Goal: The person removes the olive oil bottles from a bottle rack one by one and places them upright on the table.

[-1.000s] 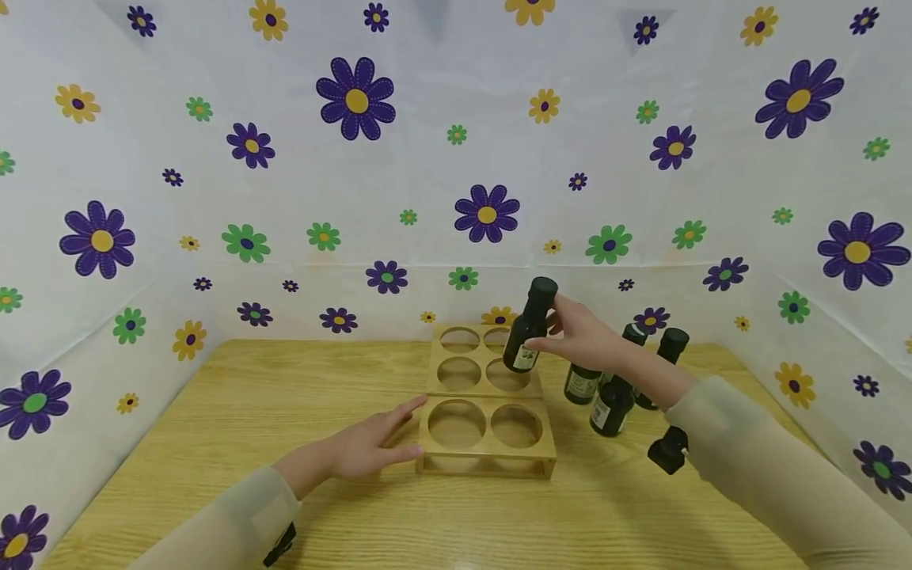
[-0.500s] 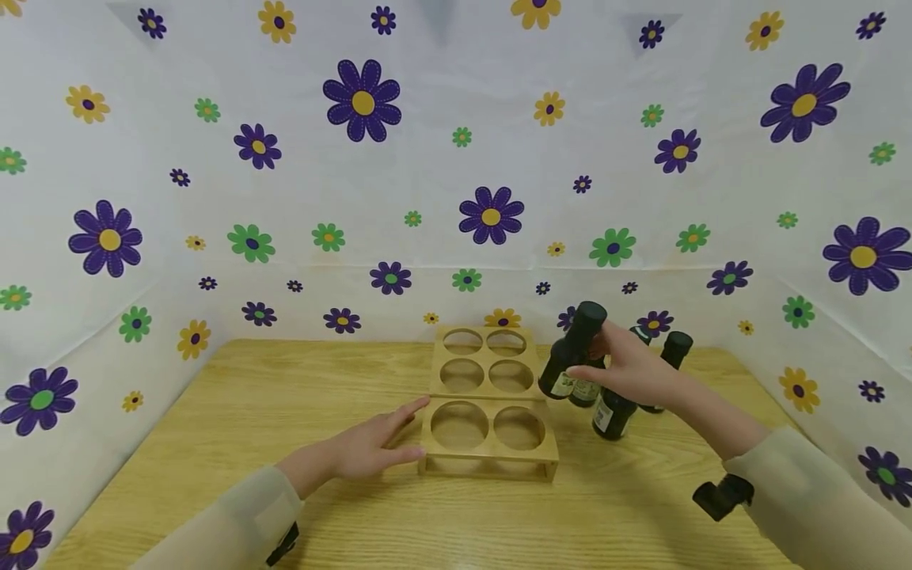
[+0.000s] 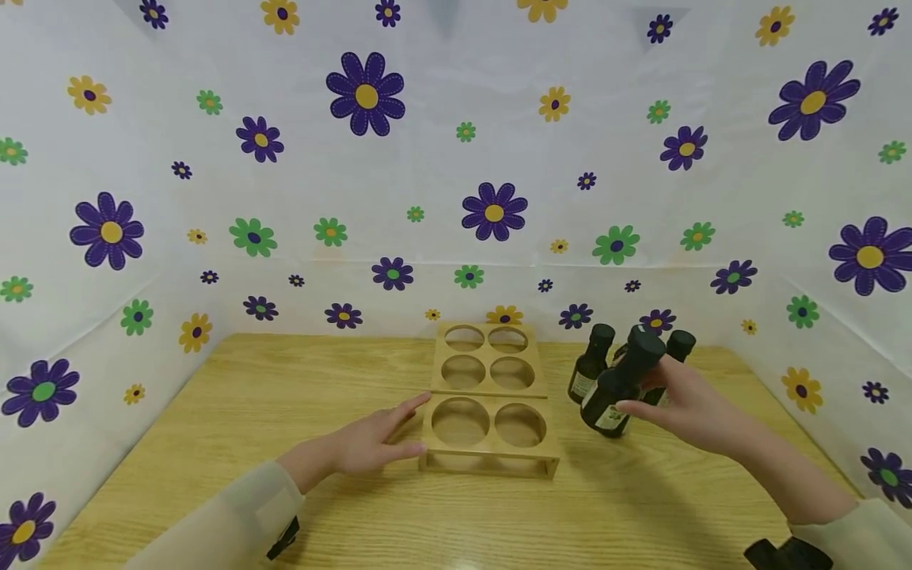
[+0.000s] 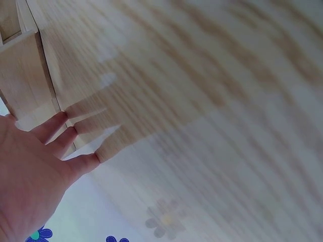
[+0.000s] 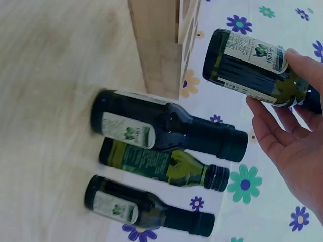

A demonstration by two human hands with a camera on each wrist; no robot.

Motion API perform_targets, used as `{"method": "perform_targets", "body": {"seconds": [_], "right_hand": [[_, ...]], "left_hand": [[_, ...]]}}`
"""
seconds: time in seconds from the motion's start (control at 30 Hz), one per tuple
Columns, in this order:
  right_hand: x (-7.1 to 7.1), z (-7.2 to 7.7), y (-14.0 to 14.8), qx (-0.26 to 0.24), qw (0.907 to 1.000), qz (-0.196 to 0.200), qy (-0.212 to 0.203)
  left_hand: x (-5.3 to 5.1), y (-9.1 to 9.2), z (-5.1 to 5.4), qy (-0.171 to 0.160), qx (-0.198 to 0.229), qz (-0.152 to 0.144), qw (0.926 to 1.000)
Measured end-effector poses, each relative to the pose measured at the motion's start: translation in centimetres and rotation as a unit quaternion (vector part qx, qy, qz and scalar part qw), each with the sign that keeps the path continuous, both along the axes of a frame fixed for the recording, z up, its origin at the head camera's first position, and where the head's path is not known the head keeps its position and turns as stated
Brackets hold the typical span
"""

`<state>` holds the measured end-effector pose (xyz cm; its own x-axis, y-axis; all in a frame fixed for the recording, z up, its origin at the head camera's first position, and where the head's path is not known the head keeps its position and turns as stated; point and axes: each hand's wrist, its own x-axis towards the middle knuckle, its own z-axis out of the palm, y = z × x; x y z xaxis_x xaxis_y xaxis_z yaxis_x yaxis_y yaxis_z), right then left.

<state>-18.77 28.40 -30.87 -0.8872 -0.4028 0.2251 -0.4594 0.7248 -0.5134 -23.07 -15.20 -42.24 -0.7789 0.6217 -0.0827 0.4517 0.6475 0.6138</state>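
Observation:
My right hand grips a dark glass olive oil bottle by its upper part, tilted above the table. Its pale label shows green olives, and its cap is black. Several similar bottles stand just behind it, among them one on the left and one on the right; the held bottle partly hides the others. To the left is a stepped wooden bottle rack with round holes, none with a bottle in it. My left hand rests with fingers extended at the rack's left side, the fingertips at its edge.
The wood-grain table is bordered by a white cloth backdrop with printed flowers at the back and both sides. The standing bottles are close together, right of the rack.
My right hand has carried the bottle from above the rack to the right, beside the standing bottles, and lower. The left hand stays at the rack. The view has shifted slightly.

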Motion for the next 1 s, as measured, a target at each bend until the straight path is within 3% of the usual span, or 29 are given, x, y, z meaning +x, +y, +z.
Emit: {"method": "perform_targets", "body": {"seconds": [0.23, 0.53, 0.73, 1.0], "right_hand": [[1.2, -1.0, 1.5, 0.004, 0.9996, -0.017, 0.024], [1.6, -2.8, 3.9, 0.011, 0.9978, -0.065, 0.0], [1.3, -3.8, 5.4, 0.02, 0.9957, -0.089, 0.017], [0.0, -4.8, 6.7, 0.029, 0.9935, -0.109, -0.012]], "left_hand": [[-0.1, 0.1, 0.3, -0.006, 0.0, -0.001, 1.0], [0.1, 0.1, 0.5, -0.004, 0.004, -0.006, 1.0], [0.0, 0.1, 0.6, -0.003, 0.004, -0.005, 1.0], [0.0, 0.1, 0.3, -0.011, 0.004, -0.001, 0.9999]]}}
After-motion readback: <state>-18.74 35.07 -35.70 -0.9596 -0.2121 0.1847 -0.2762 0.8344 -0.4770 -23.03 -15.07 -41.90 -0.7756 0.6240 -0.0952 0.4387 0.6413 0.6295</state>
